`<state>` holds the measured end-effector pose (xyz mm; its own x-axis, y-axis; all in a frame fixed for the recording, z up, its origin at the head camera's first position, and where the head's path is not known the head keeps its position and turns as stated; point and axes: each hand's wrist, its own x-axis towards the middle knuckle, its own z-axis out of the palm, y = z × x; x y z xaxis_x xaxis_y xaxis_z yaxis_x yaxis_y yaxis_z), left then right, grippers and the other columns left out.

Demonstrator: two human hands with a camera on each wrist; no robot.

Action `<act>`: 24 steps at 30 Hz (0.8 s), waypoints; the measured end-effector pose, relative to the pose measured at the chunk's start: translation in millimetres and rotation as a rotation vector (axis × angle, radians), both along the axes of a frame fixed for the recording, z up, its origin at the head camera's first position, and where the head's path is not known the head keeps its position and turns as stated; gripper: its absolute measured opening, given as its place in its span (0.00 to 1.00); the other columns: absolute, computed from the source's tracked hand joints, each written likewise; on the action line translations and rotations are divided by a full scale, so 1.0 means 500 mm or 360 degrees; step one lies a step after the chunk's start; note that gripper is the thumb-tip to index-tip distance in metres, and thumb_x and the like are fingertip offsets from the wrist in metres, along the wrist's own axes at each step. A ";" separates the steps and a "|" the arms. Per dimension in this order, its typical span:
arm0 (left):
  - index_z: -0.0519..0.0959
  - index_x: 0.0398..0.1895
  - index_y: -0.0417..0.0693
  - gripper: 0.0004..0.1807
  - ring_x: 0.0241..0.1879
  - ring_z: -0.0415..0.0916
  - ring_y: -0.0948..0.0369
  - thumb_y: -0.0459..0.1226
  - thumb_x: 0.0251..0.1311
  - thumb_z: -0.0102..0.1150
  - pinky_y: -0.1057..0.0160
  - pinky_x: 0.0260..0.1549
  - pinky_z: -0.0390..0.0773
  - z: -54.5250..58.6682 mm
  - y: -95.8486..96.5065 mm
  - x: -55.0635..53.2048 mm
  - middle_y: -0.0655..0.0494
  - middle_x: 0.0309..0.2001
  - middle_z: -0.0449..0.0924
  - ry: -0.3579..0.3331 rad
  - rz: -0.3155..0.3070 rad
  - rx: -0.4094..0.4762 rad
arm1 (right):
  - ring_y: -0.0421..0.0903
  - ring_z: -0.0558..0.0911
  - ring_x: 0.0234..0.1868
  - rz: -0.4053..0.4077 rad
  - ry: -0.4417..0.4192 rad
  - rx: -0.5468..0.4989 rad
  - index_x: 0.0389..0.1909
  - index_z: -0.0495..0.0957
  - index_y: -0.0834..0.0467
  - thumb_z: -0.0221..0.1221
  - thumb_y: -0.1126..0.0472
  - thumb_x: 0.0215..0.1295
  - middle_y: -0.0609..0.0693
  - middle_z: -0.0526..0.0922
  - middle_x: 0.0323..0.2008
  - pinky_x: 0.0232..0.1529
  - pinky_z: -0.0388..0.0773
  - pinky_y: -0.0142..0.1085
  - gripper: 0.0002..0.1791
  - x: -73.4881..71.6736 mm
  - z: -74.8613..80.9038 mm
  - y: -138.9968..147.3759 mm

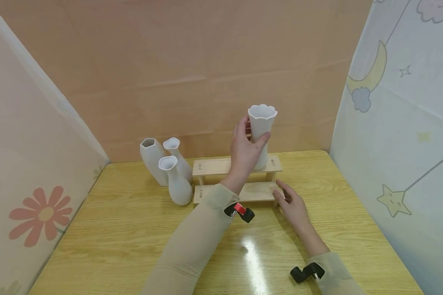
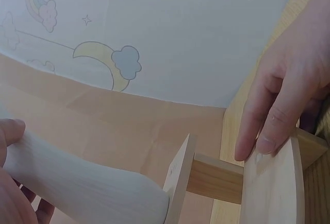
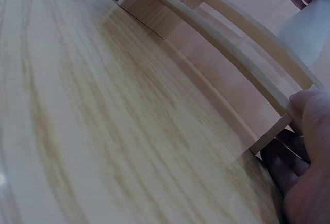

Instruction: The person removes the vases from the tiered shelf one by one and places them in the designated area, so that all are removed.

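My left hand [image 1: 245,149] grips a tall white vase [image 1: 259,128] with a scalloped rim, fingers behind it and thumb across its front. In the left wrist view the base of the vase [image 2: 118,195] meets the upper board of a two-tier wooden stand [image 1: 214,166], near its right end. At the right end of the lower board, my right hand [image 1: 293,207] holds the stand. The right wrist view has its thumb on the board [image 3: 232,54] and the other fingers [image 3: 289,154] curled beside the end support, partly hidden.
Left of the stand, three more white vases stand close together: an angular one [image 1: 153,157], a wavy-rimmed one [image 1: 181,164] behind, and a round-bellied one [image 1: 179,190] in front. A wood-grain table [image 1: 133,241] lies below, with a tan backdrop [image 1: 170,82] behind and printed side walls.
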<state>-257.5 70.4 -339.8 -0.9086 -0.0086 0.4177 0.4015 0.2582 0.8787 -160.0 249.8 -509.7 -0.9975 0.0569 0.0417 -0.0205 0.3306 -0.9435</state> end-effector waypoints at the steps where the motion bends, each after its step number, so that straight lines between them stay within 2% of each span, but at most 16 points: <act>1: 0.70 0.79 0.54 0.39 0.58 0.78 0.59 0.42 0.68 0.79 0.56 0.58 0.83 0.000 0.000 0.000 0.55 0.64 0.78 -0.0001 0.0002 0.0009 | 0.63 0.56 0.86 0.0004 -0.0002 0.0000 0.87 0.64 0.52 0.57 0.41 0.86 0.58 0.59 0.86 0.80 0.61 0.63 0.37 0.000 0.000 0.000; 10: 0.73 0.76 0.54 0.38 0.57 0.80 0.57 0.41 0.66 0.81 0.56 0.56 0.85 -0.003 -0.010 0.010 0.55 0.62 0.80 0.0031 0.0000 0.0084 | 0.62 0.55 0.86 -0.0006 -0.0001 -0.0009 0.86 0.65 0.51 0.57 0.39 0.85 0.57 0.59 0.86 0.81 0.61 0.61 0.37 0.000 -0.001 0.001; 15: 0.73 0.77 0.56 0.38 0.58 0.80 0.58 0.41 0.67 0.80 0.54 0.56 0.84 -0.003 -0.026 0.028 0.57 0.62 0.79 0.0020 -0.0029 0.0142 | 0.61 0.56 0.86 -0.0005 0.0006 0.0000 0.86 0.64 0.52 0.57 0.40 0.86 0.57 0.60 0.86 0.81 0.60 0.61 0.38 -0.003 -0.005 0.003; 24: 0.75 0.75 0.53 0.37 0.55 0.81 0.60 0.38 0.65 0.81 0.52 0.57 0.84 -0.001 -0.068 0.060 0.59 0.59 0.82 0.0058 -0.0068 0.0270 | 0.61 0.55 0.87 0.0011 0.0006 -0.0016 0.87 0.63 0.52 0.56 0.40 0.86 0.56 0.59 0.86 0.81 0.60 0.60 0.38 -0.001 -0.006 0.004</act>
